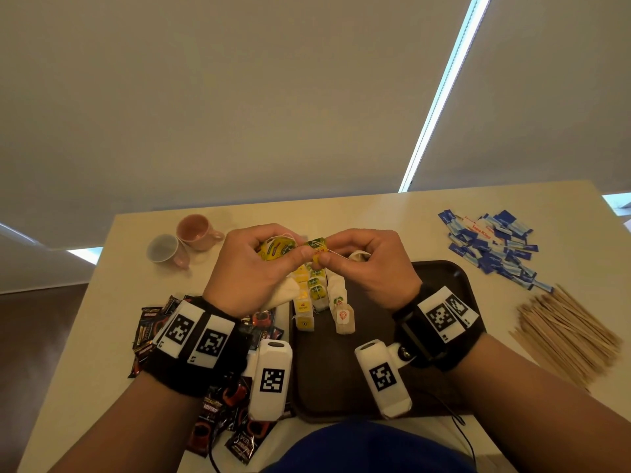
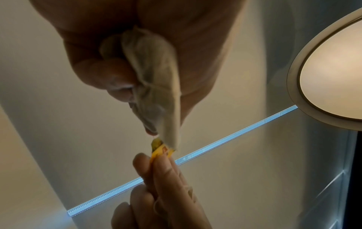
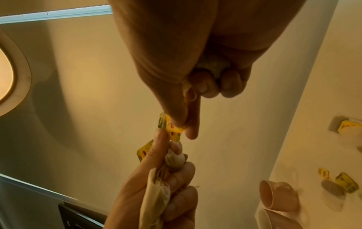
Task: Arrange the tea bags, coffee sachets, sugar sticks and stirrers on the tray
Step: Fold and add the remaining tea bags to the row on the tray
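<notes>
Both hands are raised over the far left part of the dark brown tray (image 1: 437, 336). My left hand (image 1: 290, 257) grips a bunch of tea bags (image 2: 156, 86) with yellow tags. My right hand (image 1: 324, 259) pinches one yellow-green tag (image 3: 173, 128) between thumb and forefinger, right against the left fingertips. Its other fingers curl round a pale tea bag (image 3: 213, 66). Rows of tea bags (image 1: 307, 302) lie on the tray's left side. Coffee sachets (image 1: 150, 332) are piled left of the tray, blue sugar sticks (image 1: 491, 247) at the far right, wooden stirrers (image 1: 563, 332) on the right.
A pink cup (image 1: 198, 232) and a grey cup (image 1: 164, 250) lie on their sides at the table's far left. Loose tea bags (image 3: 346, 182) lie on the table near the cups. The right half of the tray is bare. A cable runs off the table's near edge.
</notes>
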Demonstrator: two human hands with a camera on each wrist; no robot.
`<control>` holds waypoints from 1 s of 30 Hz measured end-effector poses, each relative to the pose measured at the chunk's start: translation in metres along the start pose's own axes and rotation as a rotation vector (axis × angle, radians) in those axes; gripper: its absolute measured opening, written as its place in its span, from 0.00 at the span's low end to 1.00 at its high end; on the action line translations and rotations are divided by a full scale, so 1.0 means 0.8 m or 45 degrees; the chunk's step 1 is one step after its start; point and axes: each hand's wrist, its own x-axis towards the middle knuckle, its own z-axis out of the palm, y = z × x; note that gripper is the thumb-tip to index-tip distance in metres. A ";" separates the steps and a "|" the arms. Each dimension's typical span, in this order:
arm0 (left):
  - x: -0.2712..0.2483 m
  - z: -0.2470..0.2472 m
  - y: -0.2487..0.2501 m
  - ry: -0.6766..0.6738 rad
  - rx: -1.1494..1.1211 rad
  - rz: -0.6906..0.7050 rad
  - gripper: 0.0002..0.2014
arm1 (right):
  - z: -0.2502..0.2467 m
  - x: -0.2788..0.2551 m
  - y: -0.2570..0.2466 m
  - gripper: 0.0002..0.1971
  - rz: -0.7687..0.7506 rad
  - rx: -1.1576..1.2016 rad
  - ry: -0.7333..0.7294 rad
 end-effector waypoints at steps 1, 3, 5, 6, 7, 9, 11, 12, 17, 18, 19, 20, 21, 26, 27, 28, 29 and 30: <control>0.001 -0.001 -0.001 0.005 0.003 0.001 0.05 | -0.001 -0.001 0.000 0.08 0.018 0.009 0.004; 0.002 -0.003 -0.002 0.010 0.018 0.006 0.05 | -0.003 0.000 0.001 0.07 0.025 -0.050 0.028; 0.002 -0.004 -0.001 0.013 0.028 0.009 0.05 | -0.005 0.001 0.002 0.05 0.009 -0.115 0.051; 0.002 -0.004 -0.002 0.015 0.032 0.012 0.06 | -0.005 0.001 0.002 0.04 -0.003 -0.126 0.067; 0.002 -0.003 -0.002 0.016 0.039 0.015 0.06 | -0.005 0.001 0.002 0.04 -0.009 -0.133 0.086; 0.002 -0.003 -0.003 0.020 0.052 0.010 0.07 | -0.004 0.001 0.001 0.03 0.017 -0.122 0.125; 0.003 -0.003 -0.006 0.023 0.060 -0.010 0.06 | -0.002 0.001 -0.002 0.04 0.063 -0.088 0.145; 0.003 -0.003 -0.008 0.024 0.069 -0.020 0.05 | -0.002 0.001 -0.003 0.04 0.078 -0.072 0.144; 0.001 -0.004 -0.013 -0.004 0.137 -0.041 0.04 | -0.005 0.002 -0.010 0.15 0.049 -0.100 0.091; 0.001 -0.004 -0.013 -0.026 0.151 -0.049 0.05 | -0.005 0.002 -0.011 0.19 0.039 -0.121 0.068; 0.001 -0.004 -0.013 -0.057 0.165 -0.060 0.05 | -0.006 0.002 -0.013 0.21 0.026 -0.143 0.044; 0.000 -0.004 -0.013 -0.093 0.178 -0.073 0.05 | -0.006 0.002 -0.015 0.23 0.014 -0.161 0.020; 0.000 -0.003 -0.013 -0.126 0.189 -0.085 0.04 | -0.006 0.001 -0.017 0.24 0.003 -0.169 -0.008; 0.000 0.000 -0.013 -0.152 0.161 -0.092 0.02 | -0.001 0.000 -0.017 0.18 0.017 -0.171 -0.099; -0.001 0.001 -0.012 -0.147 0.148 -0.090 0.02 | 0.000 0.001 -0.015 0.16 0.026 -0.191 -0.094; -0.001 0.001 -0.012 -0.146 0.140 -0.087 0.02 | 0.001 0.001 -0.013 0.13 0.034 -0.216 -0.074; -0.001 0.002 -0.011 -0.146 0.133 -0.084 0.02 | 0.001 0.000 -0.011 0.12 0.045 -0.239 -0.045; -0.002 0.002 -0.011 -0.143 0.128 -0.084 0.02 | 0.001 0.000 -0.010 0.10 0.056 -0.254 -0.016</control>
